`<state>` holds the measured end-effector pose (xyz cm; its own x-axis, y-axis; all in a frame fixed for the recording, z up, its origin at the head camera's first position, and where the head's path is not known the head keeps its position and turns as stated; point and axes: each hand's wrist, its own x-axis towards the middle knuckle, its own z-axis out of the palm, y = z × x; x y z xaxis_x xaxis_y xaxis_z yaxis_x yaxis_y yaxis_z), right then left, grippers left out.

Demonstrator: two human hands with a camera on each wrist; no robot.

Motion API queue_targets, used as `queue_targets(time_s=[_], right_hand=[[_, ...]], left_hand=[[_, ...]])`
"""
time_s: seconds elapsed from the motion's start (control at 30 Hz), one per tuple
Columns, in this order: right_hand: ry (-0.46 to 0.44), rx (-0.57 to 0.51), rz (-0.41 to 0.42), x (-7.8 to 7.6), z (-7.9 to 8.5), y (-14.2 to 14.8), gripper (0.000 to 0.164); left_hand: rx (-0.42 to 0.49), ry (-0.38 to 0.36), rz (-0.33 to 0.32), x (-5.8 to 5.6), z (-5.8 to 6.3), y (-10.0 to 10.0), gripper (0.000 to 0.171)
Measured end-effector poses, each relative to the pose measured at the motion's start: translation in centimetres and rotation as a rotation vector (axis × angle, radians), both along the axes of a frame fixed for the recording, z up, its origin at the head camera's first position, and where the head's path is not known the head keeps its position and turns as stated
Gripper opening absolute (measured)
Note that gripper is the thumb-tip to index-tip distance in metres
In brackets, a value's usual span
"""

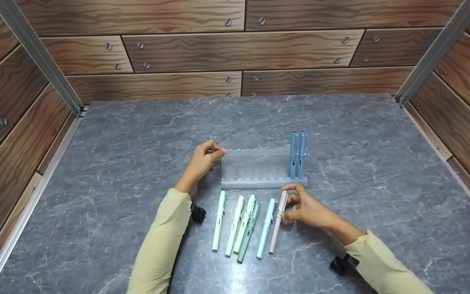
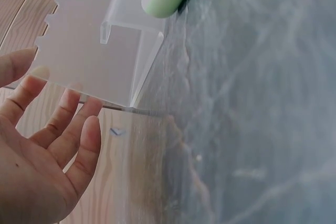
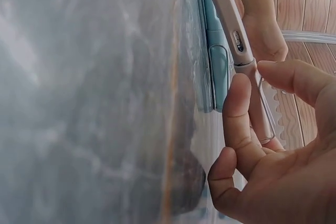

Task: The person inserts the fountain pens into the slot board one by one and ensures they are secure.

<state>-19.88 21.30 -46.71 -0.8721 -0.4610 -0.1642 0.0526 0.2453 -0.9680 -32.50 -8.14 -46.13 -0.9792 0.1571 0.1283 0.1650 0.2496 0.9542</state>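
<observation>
The clear notched rack (image 1: pixel 255 165), two blue pens (image 1: pixel 293 157) at its right end, is pinched at its upper left corner by the left hand (image 1: pixel 201 161). A pick-up seems in hand: the right hand (image 1: pixel 308 209) pinches a pale pink pen (image 1: pixel 276 230) by its cap (image 3: pixel 256 100) beside the light blue pen (image 1: pixel 266 230), and the next move likely calls for raising it to the rack. The pink pen is slim, with a wire clip (image 3: pixel 266 106) and barrel window (image 3: pixel 238 40).

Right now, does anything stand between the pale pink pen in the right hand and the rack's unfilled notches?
Nothing visible blocks the pale pink pen. Two blue pens take up only the right end of the rack, and the left hand pinches its far left corner.
</observation>
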Motion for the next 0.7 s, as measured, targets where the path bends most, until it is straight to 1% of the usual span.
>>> queue_targets(time_s=[0.2, 0.43, 0.7], right_hand=[[-0.019, -0.013, -0.005, 0.01, 0.0, -0.01, 0.071], [-0.058, -0.031, -0.019, 0.17, 0.3, -0.2, 0.072], [-0.042, -0.007, -0.031, 0.17, 0.25, -0.28, 0.073]], left_hand=[[-0.007, 0.002, 0.006, 0.03, 0.07, 0.04, 0.011], [0.0, 0.002, -0.004, 0.1, 0.08, 0.04, 0.01], [0.011, 0.013, -0.006, 0.04, -0.1, 0.06, 0.01]])
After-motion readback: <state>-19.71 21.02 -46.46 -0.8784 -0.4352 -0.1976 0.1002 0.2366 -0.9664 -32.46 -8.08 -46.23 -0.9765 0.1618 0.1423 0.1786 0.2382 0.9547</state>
